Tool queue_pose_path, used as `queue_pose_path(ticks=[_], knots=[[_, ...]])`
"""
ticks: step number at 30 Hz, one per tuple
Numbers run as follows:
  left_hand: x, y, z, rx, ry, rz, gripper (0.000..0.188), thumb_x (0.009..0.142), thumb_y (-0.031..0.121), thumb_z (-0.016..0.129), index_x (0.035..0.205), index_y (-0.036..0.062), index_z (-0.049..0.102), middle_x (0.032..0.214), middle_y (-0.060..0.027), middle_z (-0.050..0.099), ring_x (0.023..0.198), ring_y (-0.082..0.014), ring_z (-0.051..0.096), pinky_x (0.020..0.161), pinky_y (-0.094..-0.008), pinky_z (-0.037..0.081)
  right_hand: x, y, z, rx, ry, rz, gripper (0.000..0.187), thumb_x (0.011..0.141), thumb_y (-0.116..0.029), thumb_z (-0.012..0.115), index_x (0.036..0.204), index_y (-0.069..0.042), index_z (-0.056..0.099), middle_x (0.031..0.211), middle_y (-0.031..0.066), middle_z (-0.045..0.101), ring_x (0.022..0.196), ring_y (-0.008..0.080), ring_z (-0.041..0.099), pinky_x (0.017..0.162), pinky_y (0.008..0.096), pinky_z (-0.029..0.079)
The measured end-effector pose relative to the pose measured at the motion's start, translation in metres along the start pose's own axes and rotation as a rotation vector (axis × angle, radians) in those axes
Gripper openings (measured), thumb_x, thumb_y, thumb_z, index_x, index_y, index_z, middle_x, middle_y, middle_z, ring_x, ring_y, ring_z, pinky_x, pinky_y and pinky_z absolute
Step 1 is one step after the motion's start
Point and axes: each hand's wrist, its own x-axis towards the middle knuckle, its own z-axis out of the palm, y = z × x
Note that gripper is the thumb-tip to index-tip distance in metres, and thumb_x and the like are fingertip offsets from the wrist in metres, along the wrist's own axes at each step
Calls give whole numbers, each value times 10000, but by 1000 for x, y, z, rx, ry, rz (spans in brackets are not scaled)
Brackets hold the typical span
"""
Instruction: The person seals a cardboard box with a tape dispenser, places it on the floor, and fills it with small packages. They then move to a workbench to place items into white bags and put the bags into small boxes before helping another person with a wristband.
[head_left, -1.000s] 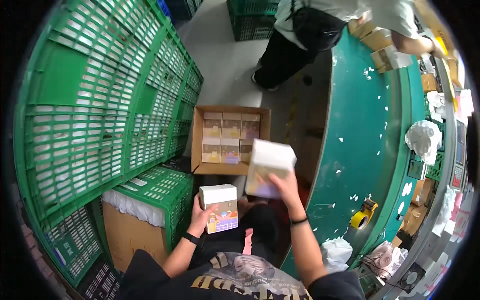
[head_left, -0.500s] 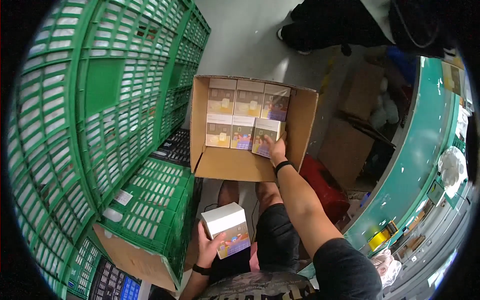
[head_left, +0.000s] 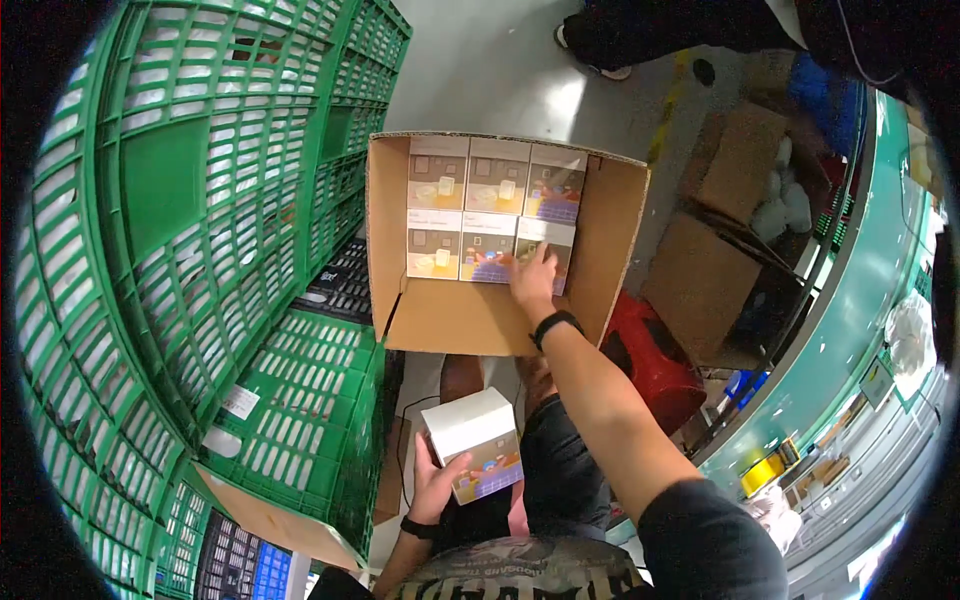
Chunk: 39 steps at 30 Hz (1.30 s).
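Note:
An open cardboard carton [head_left: 455, 325] sits in front of me with two rows of small printed boxes inside. My right hand [head_left: 534, 280] reaches into it, its fingers apart and touching the face of the right-hand box [head_left: 534, 230] in the nearer row. That box lies level with its neighbours, and my hand covers part of it. Over my lap, my left hand [head_left: 436, 484] grips another small box [head_left: 472, 422] by its left side. This one has a white side facing up and a colourful picture on its front, and is slightly tilted.
Green slatted crates [head_left: 215, 220] stack up on the left, with a lower green crate [head_left: 300, 400] beside the carton. To the right stand a red object [head_left: 655, 365], cardboard pieces [head_left: 705, 285] and a green-topped bench [head_left: 815, 300]. Another person's dark-clothed leg [head_left: 670, 25] shows at the top.
The box under my right hand has gone from tilted and raised to flat in its row; my fingers have loosened and shifted left across it. My left hand's box has moved slightly up and right.

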Motion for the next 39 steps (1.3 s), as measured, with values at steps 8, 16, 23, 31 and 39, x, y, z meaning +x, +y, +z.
queue_pose_path(ticks=[8, 16, 23, 31, 39], knots=[[2, 8, -11, 121, 76, 105, 756, 819, 2, 667, 1468, 31, 280, 1347, -120, 496, 1230, -218, 496, 1037, -381, 420, 8, -39, -39, 514, -561, 140, 731, 976, -511, 487, 1446, 36, 368, 1444, 239, 469, 1389, 392, 370, 1101, 469, 348], [27, 46, 37, -108, 41, 252, 784, 830, 63, 689, 1479, 5, 254, 1390, -133, 464, 1268, -225, 469, 1065, -377, 393, -171, -29, -201, 1009, -1007, -335, 700, 941, -341, 644, 1471, -4, 335, 1378, 125, 531, 1268, 224, 483, 1040, 379, 414], [81, 42, 85, 361, -146, 345, 665, 882, 125, 681, 1440, -36, 356, 1392, -133, 474, 1290, -234, 462, 1078, -365, 381, -170, 21, -202, 1129, -771, 72, 718, 897, -238, 704, 1460, 0, 327, 1276, 111, 557, 1132, 180, 554, 951, 331, 474], [258, 162, -5, 1064, 739, 821, 564, 944, 203, 643, 1380, -88, 432, 1364, -209, 526, 1240, -287, 527, 1013, -355, 438, -50, -50, -120, 762, -25, -130, 781, 814, -398, 757, 1370, 26, 409, 1260, 257, 590, 1173, 360, 590, 982, 402, 472], [312, 142, -12, 712, 214, 405, 390, 954, 202, 632, 1231, -68, 581, 1165, -99, 671, 1035, -200, 625, 909, -303, 463, 69, -129, -2, 745, -46, -130, 732, 823, -413, 730, 1347, 22, 460, 1233, 301, 582, 1204, 430, 535, 1022, 445, 439]])
